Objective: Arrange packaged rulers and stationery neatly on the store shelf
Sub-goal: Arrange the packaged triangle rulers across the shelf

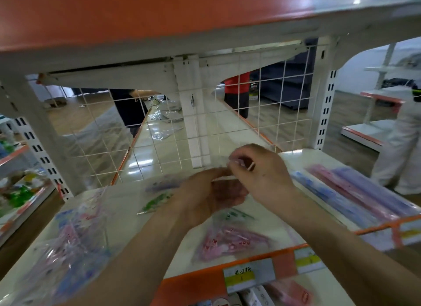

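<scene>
Nearest me runs the orange rail (196, 280) of the shelf (323, 160), with a label (248, 275) on it. Just behind the rail a pink packet (230, 242) lies flat, and to the near left sits a crumpled clear bag (68, 242) of mixed stationery.

Above the middle of the shelf I hold one clear packet (230, 191) with reddish contents between both hands. My left hand (200, 201) is curled round its lower part. My right hand (266, 176) pinches its top edge between thumb and fingertips, though the blur hides exactly how the fingers sit. The packet is off the shelf, held up roughly on end.

What matters for setting it down is what lies on either side. To the right, just beside my right hand, the rulers (355, 191) lie stacked in blue, pink and purple. Their long axis runs from far left to near right, slanting across the shelf instead of square to the rail. To the left, nearer my left hand, a green packet (157, 202) and a purple packet (164, 182) lie loose and askew.

I judge this small packet belongs with that left group, so the left hand would lead. Behind everything stands the wire grid (182, 123).
</scene>
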{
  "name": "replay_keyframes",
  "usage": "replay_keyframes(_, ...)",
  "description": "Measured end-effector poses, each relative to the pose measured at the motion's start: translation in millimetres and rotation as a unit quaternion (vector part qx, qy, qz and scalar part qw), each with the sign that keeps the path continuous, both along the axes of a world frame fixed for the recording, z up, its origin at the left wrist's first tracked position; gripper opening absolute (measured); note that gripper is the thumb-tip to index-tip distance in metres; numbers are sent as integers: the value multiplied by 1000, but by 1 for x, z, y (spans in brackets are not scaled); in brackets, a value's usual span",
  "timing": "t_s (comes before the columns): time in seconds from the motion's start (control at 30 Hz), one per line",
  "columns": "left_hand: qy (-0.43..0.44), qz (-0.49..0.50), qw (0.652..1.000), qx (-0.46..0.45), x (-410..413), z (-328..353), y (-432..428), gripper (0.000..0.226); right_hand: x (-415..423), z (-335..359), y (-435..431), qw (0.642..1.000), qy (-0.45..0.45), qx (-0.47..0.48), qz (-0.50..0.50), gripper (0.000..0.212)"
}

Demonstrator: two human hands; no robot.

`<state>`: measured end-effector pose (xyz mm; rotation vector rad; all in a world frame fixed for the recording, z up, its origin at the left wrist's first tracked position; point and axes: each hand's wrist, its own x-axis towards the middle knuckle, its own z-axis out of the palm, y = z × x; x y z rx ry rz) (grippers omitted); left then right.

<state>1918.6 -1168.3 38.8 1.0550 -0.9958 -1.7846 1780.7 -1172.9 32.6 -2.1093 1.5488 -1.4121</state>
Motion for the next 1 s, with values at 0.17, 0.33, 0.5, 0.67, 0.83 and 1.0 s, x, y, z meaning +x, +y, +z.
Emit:
replay_keyframes(0.17, 65, -27, 997, 28, -4, -1, -7, 37, -5, -8, 4, 992, 88, 45, 76, 37)
replay_keyframes(0.33, 10, -41, 999, 18, -2, -14, -16, 27, -17, -9, 11, 991, 102, 60, 69, 41)
replay_keyframes(0.5, -70, -37, 997, -19, 7, -7, -19, 16, -47, -11, 4, 996, 57, 44, -52, 30)
replay_keyframes(0.67, -142, -71, 985, -62, 10, -3, -18, 15, -66, -15, 0, 979, 65, 171, -84, 36)
replay_keyframes(0.83, -211, -5, 971, -109, 17, -4, -23, 12, -67, -14, 10, 982, 82, 167, -36, 19)
replay_keyframes(1.0, -201, 22, 974, -105, 25, -6, -25, 16, -60, -18, 9, 979, 129, 158, -31, 32)
